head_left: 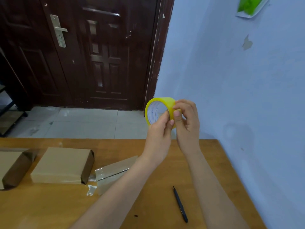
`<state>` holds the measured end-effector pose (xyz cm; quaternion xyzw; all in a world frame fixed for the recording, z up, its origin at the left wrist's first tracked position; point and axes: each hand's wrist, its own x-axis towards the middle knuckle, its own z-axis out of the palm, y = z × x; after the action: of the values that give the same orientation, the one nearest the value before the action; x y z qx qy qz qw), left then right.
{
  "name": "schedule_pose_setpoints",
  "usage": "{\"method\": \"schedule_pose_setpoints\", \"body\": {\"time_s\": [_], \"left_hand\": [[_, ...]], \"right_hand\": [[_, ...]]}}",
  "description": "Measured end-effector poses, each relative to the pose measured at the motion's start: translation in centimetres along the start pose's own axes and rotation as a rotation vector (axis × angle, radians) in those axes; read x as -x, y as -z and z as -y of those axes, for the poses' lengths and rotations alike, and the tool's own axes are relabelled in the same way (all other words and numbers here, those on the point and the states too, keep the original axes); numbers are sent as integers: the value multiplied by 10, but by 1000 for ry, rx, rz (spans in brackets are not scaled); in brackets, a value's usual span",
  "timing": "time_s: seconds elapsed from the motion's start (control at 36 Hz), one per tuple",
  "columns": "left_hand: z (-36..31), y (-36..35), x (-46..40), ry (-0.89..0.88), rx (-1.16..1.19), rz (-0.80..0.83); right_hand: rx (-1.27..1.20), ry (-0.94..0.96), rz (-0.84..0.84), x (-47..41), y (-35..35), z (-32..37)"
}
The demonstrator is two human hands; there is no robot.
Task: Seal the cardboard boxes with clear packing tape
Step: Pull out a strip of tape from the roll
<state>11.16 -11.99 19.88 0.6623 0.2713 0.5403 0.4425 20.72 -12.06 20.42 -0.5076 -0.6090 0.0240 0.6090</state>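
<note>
Both forearms reach up from the bottom edge, and between them on the wooden table [165,162] lies a dark pen-like cutter [180,204], its tip pointing away from the person.

Above the table's far edge, both hands meet on the tape roll [156,111], a yellowish clear roll with a white core, held up in the air in front of the blue wall [231,80]. Left hand [159,134] grips the roll from below, thumb pressed on the outer band and fingers curled behind it. Right hand [188,123] closes on the roll's right side, thumb and forefinger pinching at the outer surface of the tape. Whether a loose tape end is lifted cannot be told.

Below and left of the roll, three cardboard boxes lie on the table. Nearest to the roll is a flat box [113,172] with shiny tape across its near end, partly hidden by the left forearm. Left of that sits a closed box [61,166], and further left another box [11,167] is cut by the picture's edge. Small scraps of clear tape [91,189] lie on the table just beside the flat box.

Beyond the table are a pale tiled floor [82,123] and a dark brown door [82,52] with a metal handle [60,30]. High on the wall hangs something green [249,5].
</note>
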Motion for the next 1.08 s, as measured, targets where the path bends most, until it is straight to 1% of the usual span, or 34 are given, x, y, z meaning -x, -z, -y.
{"method": "schedule_pose_setpoints", "body": {"time_s": [0.08,0.14,0.39,0.64,0.78,1.08], "left_hand": [[2,3,0,-34,-42,19],[1,3,1,-45,-64,36],[3,4,0,-36,-65,96],[4,8,3,-29,-60,135],[7,9,4,-30,-69,132],[8,11,7,-24,-90,109]], "right_hand": [[-9,-15,85,-1,5,3],[-1,-19,102,-1,8,4],[26,-24,31,3,6,7],[64,-7,64,6,3,7],[83,-10,82,7,4,5],[18,-55,59,15,5,6]]}}
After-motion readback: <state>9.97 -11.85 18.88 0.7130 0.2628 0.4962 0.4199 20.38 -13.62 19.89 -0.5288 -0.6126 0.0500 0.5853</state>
